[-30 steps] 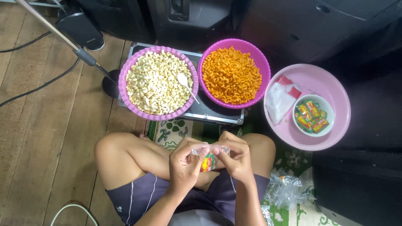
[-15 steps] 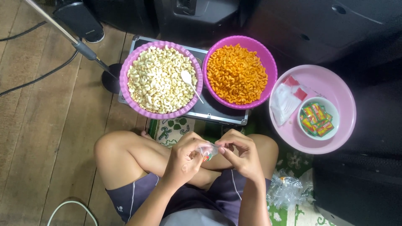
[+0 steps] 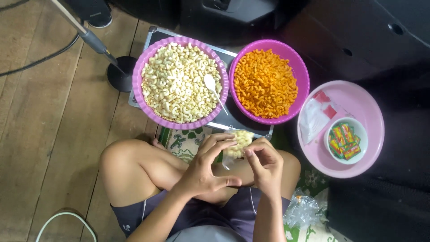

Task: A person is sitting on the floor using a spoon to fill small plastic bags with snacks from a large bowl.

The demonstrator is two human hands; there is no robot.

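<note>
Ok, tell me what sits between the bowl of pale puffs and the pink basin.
In the head view, the purple bowl of orange snacks sits between the bowl of pale puffs and the pink basin. It rests on a flat metal case.

A small clear plastic packet [image 3: 238, 144], filled with pale curled snack pieces, sits upright between both hands' fingertips, its loose lower edge hanging beneath them.
</note>
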